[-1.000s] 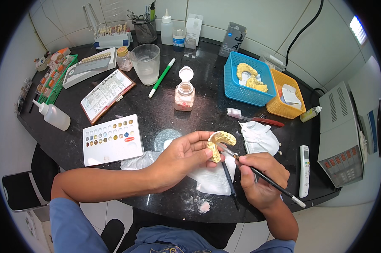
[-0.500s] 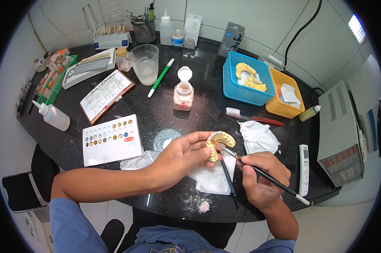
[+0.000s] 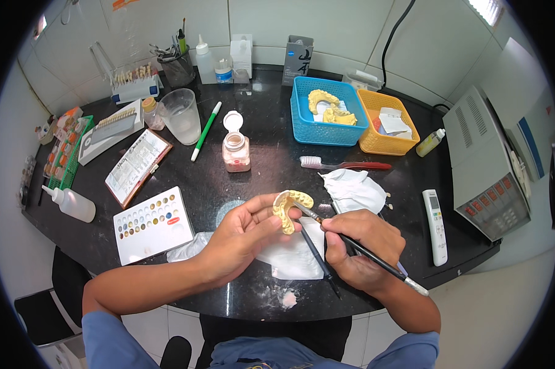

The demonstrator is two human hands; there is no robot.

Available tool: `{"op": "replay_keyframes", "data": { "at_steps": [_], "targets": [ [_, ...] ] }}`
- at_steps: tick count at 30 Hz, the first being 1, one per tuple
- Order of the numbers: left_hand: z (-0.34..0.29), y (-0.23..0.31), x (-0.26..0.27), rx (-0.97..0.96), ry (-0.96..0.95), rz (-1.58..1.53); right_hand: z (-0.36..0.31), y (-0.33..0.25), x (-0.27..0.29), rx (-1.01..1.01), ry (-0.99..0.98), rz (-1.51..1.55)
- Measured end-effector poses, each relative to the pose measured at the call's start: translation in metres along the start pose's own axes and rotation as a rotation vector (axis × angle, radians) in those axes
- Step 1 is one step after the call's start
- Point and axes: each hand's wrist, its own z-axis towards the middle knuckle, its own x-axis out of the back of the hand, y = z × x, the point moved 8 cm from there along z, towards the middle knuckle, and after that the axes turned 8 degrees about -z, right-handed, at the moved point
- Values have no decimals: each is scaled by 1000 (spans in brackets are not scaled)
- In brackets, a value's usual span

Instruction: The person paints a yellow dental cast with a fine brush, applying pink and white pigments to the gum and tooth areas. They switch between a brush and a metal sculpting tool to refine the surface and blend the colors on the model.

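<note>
A yellow, horseshoe-shaped dental cast (image 3: 282,212) is pinched between the thumb and fingers of my left hand (image 3: 244,230), held above a white tissue (image 3: 290,259). My right hand (image 3: 366,249) grips a black-handled brush (image 3: 376,258) with a pale end. The brush tip reaches the inner side of the cast's arch; whether it touches cannot be made out. Under my hands a second dark, slim tool (image 3: 317,253) lies across the tissue. Beyond them stands an uncapped bottle of pink powder (image 3: 236,157), its white lid flipped back.
A white paint palette (image 3: 151,230) and a squeeze bottle (image 3: 73,204) are at the left. Far back sit a blue basket (image 3: 323,132) with yellow casts and a yellow basket (image 3: 391,144). A red-handled toothbrush (image 3: 351,165), crumpled white cloth (image 3: 354,192) and remote control (image 3: 435,227) lie to the right.
The whole view has shifted, so most things sit farther left in the picture. The cast has been turned slightly in my left hand, while the brush stays at its inner side.
</note>
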Motion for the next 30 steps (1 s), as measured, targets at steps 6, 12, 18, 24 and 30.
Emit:
{"op": "replay_keyframes", "data": {
  "at_steps": [6,12,18,24,30],
  "targets": [
    [0,1,-2,-9,-8,-16,0,-3,0,33,19,-16],
    [0,1,-2,-2,7,-2,-2,-10,-5,97,-15,90],
    [-2,1,-1,10,-2,-4,1,-5,8,74,51,-41],
    [-3,2,-2,-8,17,-40,-3,0,11,35,23,-41],
    [-2,1,-1,-28,22,-41,-1,2,-24,3,-192,-60]
  ]
}}
